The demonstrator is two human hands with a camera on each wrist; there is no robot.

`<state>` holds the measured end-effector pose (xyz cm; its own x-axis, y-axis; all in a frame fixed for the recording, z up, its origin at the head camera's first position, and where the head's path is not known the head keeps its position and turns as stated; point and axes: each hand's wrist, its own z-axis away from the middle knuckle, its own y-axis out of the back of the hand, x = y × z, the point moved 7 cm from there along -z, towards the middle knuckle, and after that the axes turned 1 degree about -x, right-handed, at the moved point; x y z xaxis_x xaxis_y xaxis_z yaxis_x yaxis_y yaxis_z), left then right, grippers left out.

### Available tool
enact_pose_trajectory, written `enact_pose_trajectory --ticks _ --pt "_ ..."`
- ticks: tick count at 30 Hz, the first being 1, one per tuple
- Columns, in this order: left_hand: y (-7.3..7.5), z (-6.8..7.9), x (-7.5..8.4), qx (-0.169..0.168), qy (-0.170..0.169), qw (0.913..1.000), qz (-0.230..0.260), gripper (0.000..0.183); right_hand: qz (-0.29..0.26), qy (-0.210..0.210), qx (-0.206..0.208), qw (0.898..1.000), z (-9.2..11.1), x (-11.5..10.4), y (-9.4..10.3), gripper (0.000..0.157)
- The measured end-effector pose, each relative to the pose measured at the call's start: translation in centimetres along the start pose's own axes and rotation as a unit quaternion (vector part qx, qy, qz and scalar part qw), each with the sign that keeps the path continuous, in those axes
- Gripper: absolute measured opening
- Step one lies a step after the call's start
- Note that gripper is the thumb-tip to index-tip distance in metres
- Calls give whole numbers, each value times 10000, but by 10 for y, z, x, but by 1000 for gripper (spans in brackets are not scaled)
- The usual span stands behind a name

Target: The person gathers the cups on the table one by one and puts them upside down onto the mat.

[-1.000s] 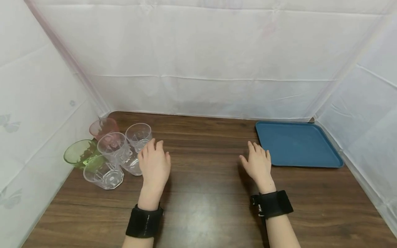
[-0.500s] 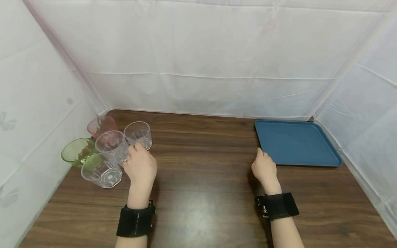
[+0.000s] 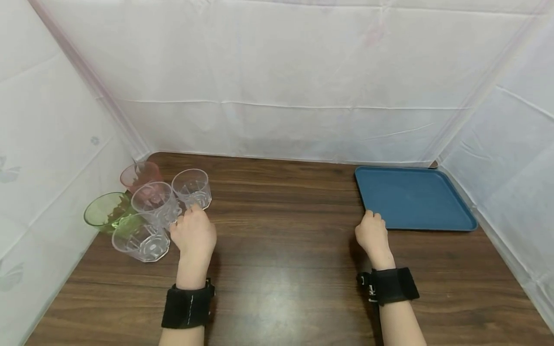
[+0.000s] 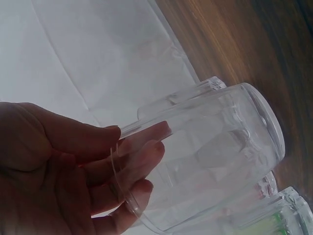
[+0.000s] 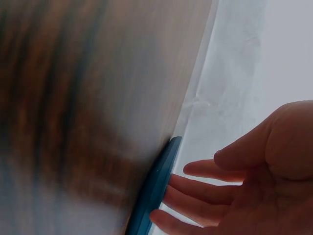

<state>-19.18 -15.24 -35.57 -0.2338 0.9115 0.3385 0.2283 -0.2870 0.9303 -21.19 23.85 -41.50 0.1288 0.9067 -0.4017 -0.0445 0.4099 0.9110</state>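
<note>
At the head view's eight o'clock, the left hand (image 3: 193, 234) is pinching a glass (image 4: 215, 152) by its rim; other glasses (image 3: 155, 202) are crowding its ten o'clock, so lifting straight is probably serving best. The right hand (image 3: 373, 236) is gripping nothing, the tray (image 3: 417, 198) lying at its two o'clock.

Head looks forward-down; wrist views close; tabletop (image 3: 277, 269) shared.

Smooth wood-grain table (image 3: 277, 254), glossy in places. At the table's left, shiny transparent cups (image 3: 153, 199), glass or plastic unclear; at its right, a matt, plastic-looking tray (image 3: 417, 199); behind it, creased plastic-like sheeting (image 3: 277, 77); over its near part, matt cloth-like wristbands (image 3: 186, 307).
</note>
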Motion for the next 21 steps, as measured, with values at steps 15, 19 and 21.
enact_pose_trajectory --ticks 15,19,21 --pt "2 0 -1 -69 -216 9996 -143 17 573 1 -100 9983 0 -5 -3 26" --pt "3 0 0 -30 -262 9995 -179 18 598 79 -36 9982 0 -6 -4 24" --pt "3 0 0 -30 -273 9994 -192 18 583 126 -9 9982 0 -6 -5 22"
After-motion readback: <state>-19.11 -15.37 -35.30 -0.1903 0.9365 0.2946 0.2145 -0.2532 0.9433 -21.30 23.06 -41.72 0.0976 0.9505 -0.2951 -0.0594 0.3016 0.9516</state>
